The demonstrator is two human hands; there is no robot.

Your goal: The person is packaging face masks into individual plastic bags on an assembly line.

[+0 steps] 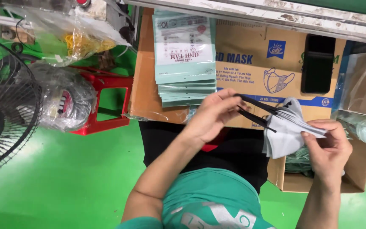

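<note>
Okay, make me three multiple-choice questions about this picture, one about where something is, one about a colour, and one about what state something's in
1. Where does the stack of flat pouches lie?
A. on the brown cardboard box
B. on the green floor
C. on the red stool

2. What colour are the ear straps of the masks being held?
A. white
B. black
C. green

3. How are the grey masks held?
A. lying loose on the box, untouched
B. in one hand only
C. between both hands, as a bunch

Answers:
1. A, the pouches rest fanned on the cardboard box, above the hands.
2. B, dark straps run from the left hand to the masks.
3. C, the left hand pinches the straps while the right hand grips the masks' far edge.
</note>
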